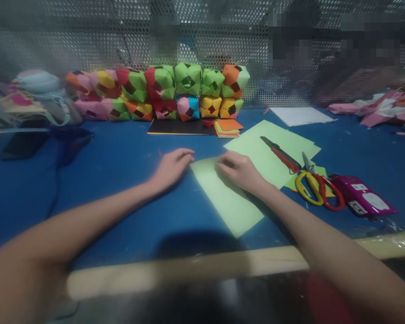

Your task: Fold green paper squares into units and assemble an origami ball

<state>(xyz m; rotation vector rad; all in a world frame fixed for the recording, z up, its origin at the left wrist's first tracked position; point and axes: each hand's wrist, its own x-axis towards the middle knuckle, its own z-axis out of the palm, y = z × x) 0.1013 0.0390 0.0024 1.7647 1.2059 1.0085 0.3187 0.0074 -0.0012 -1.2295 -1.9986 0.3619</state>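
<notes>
A pale green sheet of paper (222, 193) lies at an angle on the blue table, its far edge bowed slightly between my hands. At its far left corner is my left hand (173, 168), thumb and fingers drawn together on the paper. My right hand (239, 171) rests over the far right part of the same sheet, its fingers curled in and gripping near the edge. The fingertips of both hands are partly blurred. More green sheets (256, 153) lie just beyond my right hand, with a red-handled utility knife (280, 155) on top.
Scissors with yellow and red handles (319, 186) and a purple case (364, 195) lie right. Folded paper balls (189, 78) stand in two rows at the back. Before them are black paper (178, 127) and small coloured squares (227, 126). White paper (302, 115) lies back right.
</notes>
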